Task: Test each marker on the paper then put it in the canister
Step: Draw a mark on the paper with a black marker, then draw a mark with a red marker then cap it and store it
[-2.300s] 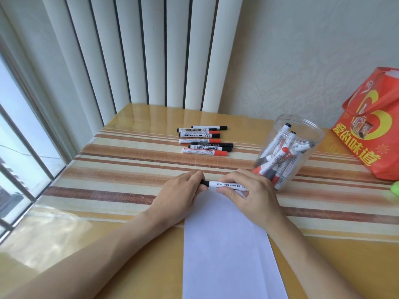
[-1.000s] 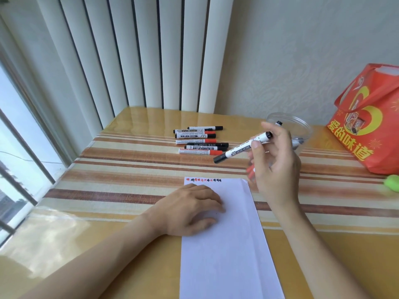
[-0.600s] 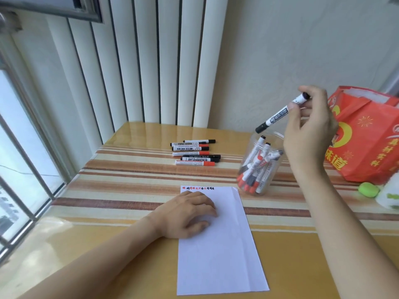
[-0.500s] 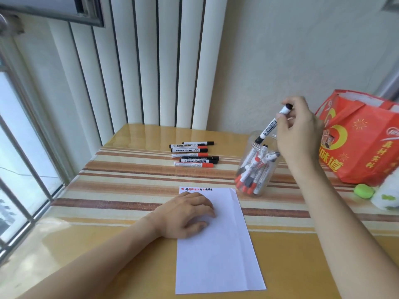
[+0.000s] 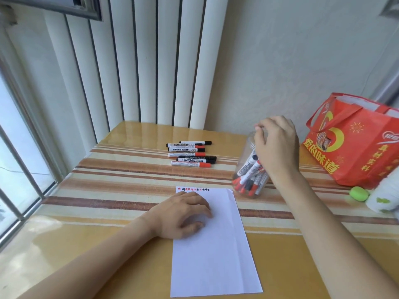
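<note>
A white sheet of paper (image 5: 216, 251) lies on the striped table, with a row of small red and black test marks (image 5: 193, 189) along its top edge. My left hand (image 5: 183, 212) rests flat on the paper's upper left part. To the right of the paper stands a clear plastic canister (image 5: 246, 154) holding several red- and black-capped markers. My right hand (image 5: 276, 145) hovers over its mouth with fingers loosely bent, and I see no marker in it. Several loose markers (image 5: 191, 154) lie in a stack of rows further back on the table.
A red shopping bag (image 5: 354, 143) stands at the right against the wall. A small green round object (image 5: 358, 193) and a white roll (image 5: 384, 197) lie in front of it. Vertical blinds (image 5: 151, 61) hang behind the table, and a window (image 5: 17, 147) is on the left.
My right hand carried the black-capped marker from the paper up over the canister and lowered it in; the hand now holds nothing. My left hand moved onto the paper and stays there.
</note>
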Demonstrator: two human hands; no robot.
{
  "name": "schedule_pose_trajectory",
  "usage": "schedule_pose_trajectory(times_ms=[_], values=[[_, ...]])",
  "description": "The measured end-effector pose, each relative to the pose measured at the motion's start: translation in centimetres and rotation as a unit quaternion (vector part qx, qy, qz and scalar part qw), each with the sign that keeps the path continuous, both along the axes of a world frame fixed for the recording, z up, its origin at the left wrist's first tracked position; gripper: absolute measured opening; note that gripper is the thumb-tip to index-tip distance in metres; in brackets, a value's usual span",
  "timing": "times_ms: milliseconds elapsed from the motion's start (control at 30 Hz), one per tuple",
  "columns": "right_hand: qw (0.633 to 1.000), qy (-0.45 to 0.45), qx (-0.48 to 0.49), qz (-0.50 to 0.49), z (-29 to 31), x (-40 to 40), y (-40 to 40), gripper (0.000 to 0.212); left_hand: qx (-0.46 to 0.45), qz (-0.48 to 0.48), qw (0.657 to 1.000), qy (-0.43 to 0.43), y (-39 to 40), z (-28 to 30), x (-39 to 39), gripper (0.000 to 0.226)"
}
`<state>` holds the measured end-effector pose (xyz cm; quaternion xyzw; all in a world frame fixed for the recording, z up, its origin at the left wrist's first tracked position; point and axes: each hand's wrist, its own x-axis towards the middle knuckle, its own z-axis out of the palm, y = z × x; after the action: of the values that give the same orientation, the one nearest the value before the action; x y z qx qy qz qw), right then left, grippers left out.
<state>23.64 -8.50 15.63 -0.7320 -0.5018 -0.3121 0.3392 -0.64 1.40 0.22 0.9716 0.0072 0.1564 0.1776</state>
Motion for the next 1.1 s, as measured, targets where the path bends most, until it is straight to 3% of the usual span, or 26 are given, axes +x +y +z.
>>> schedule_pose_trajectory(times_ms=[100, 200, 333, 500, 600, 733, 900, 967, 1033, 1100], values=[[0.993, -0.041, 0.035, 0.107, -1.9, -2.3, 1.7, 0.012, -0.013, -0.005, 1.000, -0.005, 0.3, -0.1, 0.1, 0.032], [0.977, 0.031, -0.103, 0.185, -5.7, -3.4, 4.8, 0.016, -0.023, -0.008, 1.000, -0.008, 0.5, -0.2, 0.2, 0.033], [0.952, 0.094, -0.250, 0.148, -10.8, -3.1, 8.5, 0.021, -0.029, -0.008, 0.999, -0.011, 0.6, -0.3, 0.4, 0.034], [0.943, 0.108, -0.289, 0.123, -13.4, -2.7, 10.2, 0.012, -0.032, -0.012, 0.999, -0.005, 0.8, -0.3, 0.4, 0.034], [0.938, 0.107, -0.308, 0.115, -13.8, -2.6, 10.4, 0.020, -0.039, -0.014, 0.999, -0.003, 1.0, -0.5, 0.4, 0.034], [0.947, 0.098, -0.288, 0.105, -13.1, -2.8, 9.0, 0.014, -0.061, -0.013, 0.998, -0.023, 0.9, -0.5, 0.3, 0.032], [0.968, 0.150, -0.113, 0.166, -11.7, -4.7, 4.5, 0.011, -0.052, 0.055, 0.988, -0.134, 0.9, 0.2, -0.2, 0.014], [0.933, 0.258, -0.102, 0.230, -11.3, -5.6, 2.6, 0.010, -0.064, 0.131, 0.972, -0.185, 0.8, 0.3, -0.3, 0.013], [0.840, 0.424, -0.107, 0.322, -11.4, -6.6, 1.2, 0.006, -0.078, 0.193, 0.957, -0.203, 1.0, 0.2, -0.2, 0.021], [0.757, 0.524, -0.113, 0.374, -12.2, -7.3, 0.4, 0.010, -0.080, 0.191, 0.962, -0.179, 1.1, 0.0, 0.1, 0.028]])
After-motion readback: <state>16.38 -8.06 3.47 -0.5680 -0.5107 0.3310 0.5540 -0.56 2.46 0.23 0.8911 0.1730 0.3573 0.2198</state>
